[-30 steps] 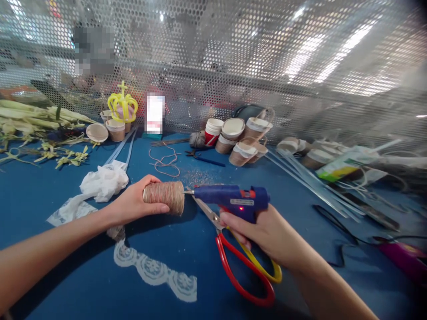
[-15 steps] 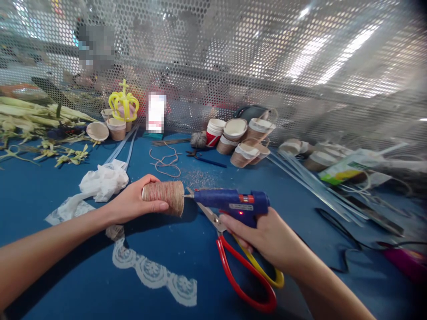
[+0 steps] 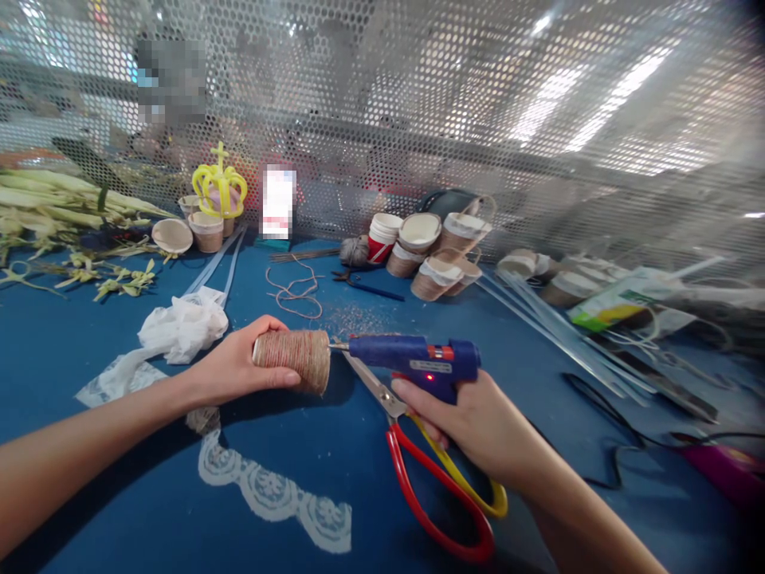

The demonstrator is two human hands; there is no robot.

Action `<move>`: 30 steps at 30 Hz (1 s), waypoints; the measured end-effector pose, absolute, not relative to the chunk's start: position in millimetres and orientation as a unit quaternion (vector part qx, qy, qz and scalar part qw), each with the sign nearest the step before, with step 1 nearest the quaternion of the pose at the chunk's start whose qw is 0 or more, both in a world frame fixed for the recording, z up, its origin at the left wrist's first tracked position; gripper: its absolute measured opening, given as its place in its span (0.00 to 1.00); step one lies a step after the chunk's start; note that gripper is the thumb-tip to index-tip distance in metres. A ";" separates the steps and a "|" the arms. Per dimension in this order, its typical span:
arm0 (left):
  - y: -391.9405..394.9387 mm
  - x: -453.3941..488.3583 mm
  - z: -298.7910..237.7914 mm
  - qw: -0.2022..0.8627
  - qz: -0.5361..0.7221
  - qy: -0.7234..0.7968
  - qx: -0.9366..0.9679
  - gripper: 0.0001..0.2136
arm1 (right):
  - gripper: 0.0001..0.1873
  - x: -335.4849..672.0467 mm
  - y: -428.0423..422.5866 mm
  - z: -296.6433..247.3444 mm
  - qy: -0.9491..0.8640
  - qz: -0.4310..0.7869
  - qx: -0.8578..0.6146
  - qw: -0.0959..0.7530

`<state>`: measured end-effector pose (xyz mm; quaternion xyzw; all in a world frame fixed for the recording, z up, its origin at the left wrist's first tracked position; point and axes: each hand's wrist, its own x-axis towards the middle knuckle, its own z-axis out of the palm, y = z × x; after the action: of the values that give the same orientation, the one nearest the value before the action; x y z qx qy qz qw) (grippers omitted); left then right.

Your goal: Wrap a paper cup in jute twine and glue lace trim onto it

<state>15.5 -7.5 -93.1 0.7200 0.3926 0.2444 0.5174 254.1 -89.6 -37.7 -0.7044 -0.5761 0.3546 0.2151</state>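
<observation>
My left hand (image 3: 245, 367) is wrapped round a twine-covered cup (image 3: 299, 359), which lies on its side with its wide rim facing right. In my right hand (image 3: 466, 414) is a blue glue gun (image 3: 412, 356), its red light lit and its metal nozzle at the cup's rim. Whether the tip touches the rim I cannot tell. Beneath the gun and right hand lie scissors (image 3: 412, 470) with one red and one yellow handle. A strip of white lace (image 3: 268, 490) lies on the blue table (image 3: 275, 446) in front of the left forearm.
Bunched white lace (image 3: 185, 323) lies behind my left forearm. Farther back are pliers (image 3: 367, 285), loose twine (image 3: 292, 291), several twine-wrapped cups (image 3: 439, 275) and a yellow crown (image 3: 219, 187). Clear glue sticks (image 3: 555, 343) and a black cable (image 3: 603, 414) are at right. A perforated metal screen (image 3: 358, 119) stands behind.
The cup in my left hand has turned or tilted slightly, its rim end now a little lower. The glue gun stays at the rim with hardly any shift.
</observation>
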 end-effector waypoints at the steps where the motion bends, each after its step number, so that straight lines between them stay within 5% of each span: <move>1: -7.5 15.4 -93.2 0.518 0.245 0.392 0.720 0.21 | 0.25 253.9 -89.7 -37.6 -0.577 0.356 -0.703 0.214; 30: -6.7 12.5 -99.9 0.520 0.285 0.337 0.732 0.23 | 0.24 256.7 -90.2 -37.2 -0.586 0.368 -0.685 0.230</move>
<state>12.5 -6.7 -99.9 0.7317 0.3368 0.2851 0.5195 256.7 -90.2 -37.2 -0.6847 -0.5857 0.3678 0.2297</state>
